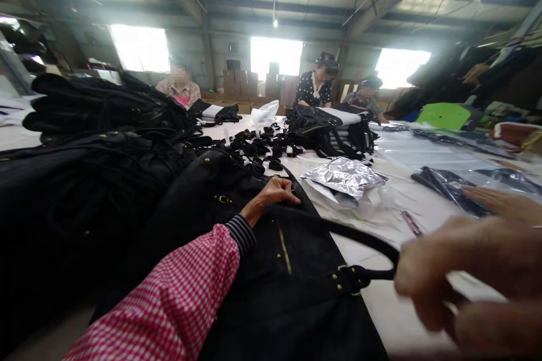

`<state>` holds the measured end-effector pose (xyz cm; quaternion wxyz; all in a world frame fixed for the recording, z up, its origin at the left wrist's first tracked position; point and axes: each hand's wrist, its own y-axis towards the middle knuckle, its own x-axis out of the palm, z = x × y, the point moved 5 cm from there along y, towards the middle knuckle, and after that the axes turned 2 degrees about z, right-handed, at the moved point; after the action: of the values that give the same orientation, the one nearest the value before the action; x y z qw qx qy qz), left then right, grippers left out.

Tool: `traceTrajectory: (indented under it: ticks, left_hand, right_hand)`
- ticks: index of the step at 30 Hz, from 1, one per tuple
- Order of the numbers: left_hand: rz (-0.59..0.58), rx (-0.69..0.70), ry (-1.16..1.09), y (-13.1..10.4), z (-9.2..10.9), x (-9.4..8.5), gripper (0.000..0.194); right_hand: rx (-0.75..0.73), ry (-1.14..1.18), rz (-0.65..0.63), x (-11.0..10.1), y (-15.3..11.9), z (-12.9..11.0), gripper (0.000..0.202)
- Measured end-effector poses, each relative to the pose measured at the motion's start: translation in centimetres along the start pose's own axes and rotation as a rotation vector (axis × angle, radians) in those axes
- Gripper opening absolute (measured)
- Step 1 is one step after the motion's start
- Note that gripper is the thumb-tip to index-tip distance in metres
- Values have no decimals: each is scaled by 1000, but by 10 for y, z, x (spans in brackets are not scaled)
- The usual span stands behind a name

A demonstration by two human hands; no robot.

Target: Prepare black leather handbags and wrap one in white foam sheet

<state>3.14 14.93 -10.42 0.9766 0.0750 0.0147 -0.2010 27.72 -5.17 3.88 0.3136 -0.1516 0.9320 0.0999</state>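
A large black bag (pixel 254 293) with gold studs, a small buckle and a gold zipper lies on the table in front of me. My left hand (pixel 279 192), in a red checked sleeve with a striped cuff, is closed on the bag's upper edge. From there a black handle (pixel 359 232) arches right and joins a studded strap end with a metal ring. My right hand (pixel 449 271), blurred at the right, has its fingers curled round the handle's bend.
Piles of black bags (pixel 105 107) rise at the left. Small black straps (pixel 262 146), stacked bags (pixel 330 124) and silver foil packaging (pixel 345 176) lie beyond. Another person's hand (pixel 503 200) rests on a plastic-wrapped item (pixel 449 183). Several people stand across the table.
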Motion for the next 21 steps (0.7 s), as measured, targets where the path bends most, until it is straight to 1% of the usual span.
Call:
traceTrajectory:
  ticks: [2,3,4,5,7,9,11,13,14,15,16,17,19,20,21]
  left_hand:
    - [-101,13,77,-3,3,-2,34]
    - [-140,21,114,-4,4,-4,33]
    - [-170,27,150,-4,6,-6,37]
    - [-195,30,187,-5,7,-8,42]
    - [-234,18,253,-7,11,-13,50]
    - [-266,-5,368,-11,19,-21,56]
    - [-321,-27,619,-19,33,-27,58]
    - [-361,-12,966,-32,53,-29,55]
    - [-351,21,1111,-40,65,-25,50]
    - [-330,56,1199,-50,78,-17,43]
    - [-305,91,1229,-62,90,-4,37]
    - [-285,111,1207,-76,100,13,36]
    - [-315,69,1065,-105,107,55,48]
    - [-357,52,1005,-119,107,78,53]
    - [-389,63,982,-131,106,99,59]
  right_hand:
    - [72,42,141,-12,6,14,26]
    - [112,40,180,-13,11,26,28]
    - [153,38,207,-11,16,40,31]
    - [197,40,194,-4,18,55,34]
    - [263,69,75,22,17,81,38]
    - [266,135,-75,54,8,98,39]
    - [244,236,-175,79,-2,106,38]
    - [299,386,-200,93,-8,111,37]
    - [347,476,-192,97,-10,112,38]
    - [391,570,-172,98,-10,112,39]
    - [420,660,-151,99,-9,111,40]
    - [428,739,-131,99,-7,107,41]
    - [393,851,-96,97,-3,96,39]
    - [363,891,-83,96,-1,91,36]
    - [334,926,-73,96,0,86,33]
